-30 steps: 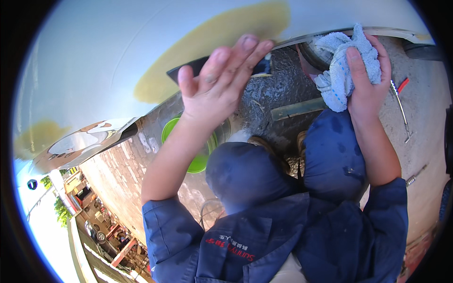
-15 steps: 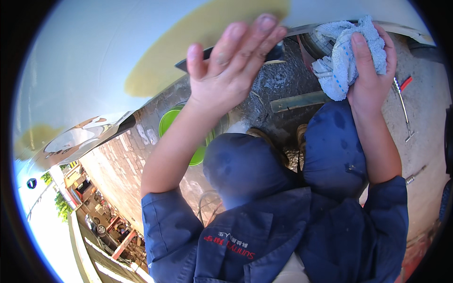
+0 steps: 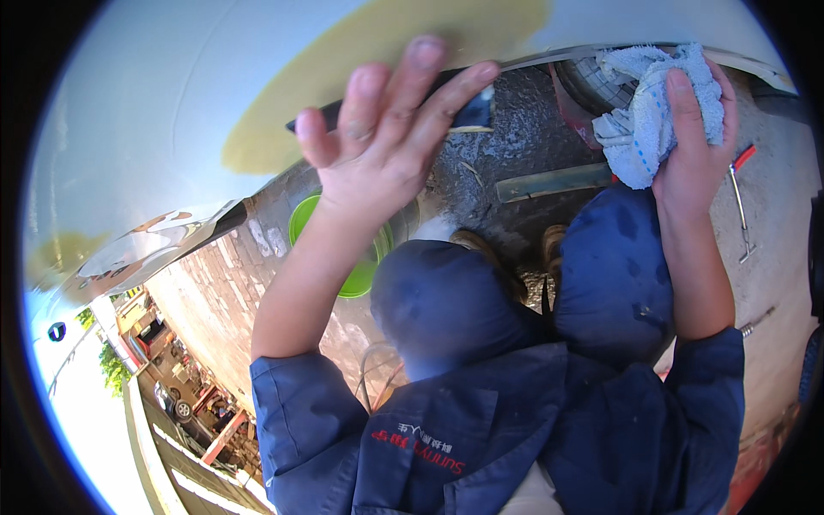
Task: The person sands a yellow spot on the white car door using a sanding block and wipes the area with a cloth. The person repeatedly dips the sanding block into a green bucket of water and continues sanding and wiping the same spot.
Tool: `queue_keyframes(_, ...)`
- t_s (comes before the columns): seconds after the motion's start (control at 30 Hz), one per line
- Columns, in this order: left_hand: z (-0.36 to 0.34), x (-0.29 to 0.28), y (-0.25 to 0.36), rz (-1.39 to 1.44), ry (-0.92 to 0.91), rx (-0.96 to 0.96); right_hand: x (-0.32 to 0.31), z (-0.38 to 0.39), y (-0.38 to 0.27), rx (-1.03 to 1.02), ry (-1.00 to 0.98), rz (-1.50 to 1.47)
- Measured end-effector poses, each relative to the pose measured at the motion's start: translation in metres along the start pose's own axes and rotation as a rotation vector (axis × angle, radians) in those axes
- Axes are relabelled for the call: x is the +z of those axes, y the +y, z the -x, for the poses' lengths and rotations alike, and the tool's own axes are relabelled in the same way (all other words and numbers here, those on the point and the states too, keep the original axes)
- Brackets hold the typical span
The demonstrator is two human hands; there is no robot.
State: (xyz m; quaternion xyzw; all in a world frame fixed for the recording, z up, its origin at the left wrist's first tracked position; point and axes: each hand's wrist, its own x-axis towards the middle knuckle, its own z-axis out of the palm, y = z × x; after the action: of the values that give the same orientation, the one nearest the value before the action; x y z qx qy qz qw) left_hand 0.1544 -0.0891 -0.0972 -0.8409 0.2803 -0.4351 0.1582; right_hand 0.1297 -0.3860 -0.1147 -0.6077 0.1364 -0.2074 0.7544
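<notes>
While my left hand (image 3: pixel 390 142) presses spread fingers on the glossy white car panel (image 3: pixel 172 112) with its yellowish filler patch (image 3: pixel 386 43), my right hand (image 3: pixel 691 150) grips a crumpled pale-blue towel (image 3: pixel 639 116); the panel's lower edge is hidden.

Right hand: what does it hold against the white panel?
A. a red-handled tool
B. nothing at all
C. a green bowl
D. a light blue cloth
D: the right hand grips a bunched light blue cloth at the panel's lower edge, while the green bowl and the red-handled tool lie on the ground below.
</notes>
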Motion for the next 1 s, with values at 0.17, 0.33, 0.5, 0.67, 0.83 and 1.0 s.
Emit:
queue_keyframes(0.17, -0.030, -0.003, 0.009, 0.062, -0.023, 0.015, 0.003, 0.004, 0.002, -0.089, 0.002, -0.005)
queue_keyframes(0.33, -0.041, -0.030, 0.053, 0.437, -0.158, 0.199, 0.008, -0.002, 0.003, -0.300, 0.046, 0.079)
queue_keyframes(0.5, 0.015, -0.064, 0.031, 0.818, -0.847, 0.399, 0.018, -0.017, -0.021, -0.732, 0.100, 0.417)
queue_keyframes(0.67, 0.059, -0.057, 0.017, 1.229, -1.220, 0.140, 0.069, 0.006, -0.034, -1.105, -0.242, 0.836)
queue_keyframes(0.83, 0.076, -0.056, 0.027, 1.296, -1.238, 0.109, 0.160, 0.065, 0.001, -1.358, -0.415, 0.896)
queue_keyframes(1.0, 0.079, -0.066, 0.023, 1.511, -1.088, -0.109, 0.210, 0.103, 0.016, -1.458, -0.478, 0.852)
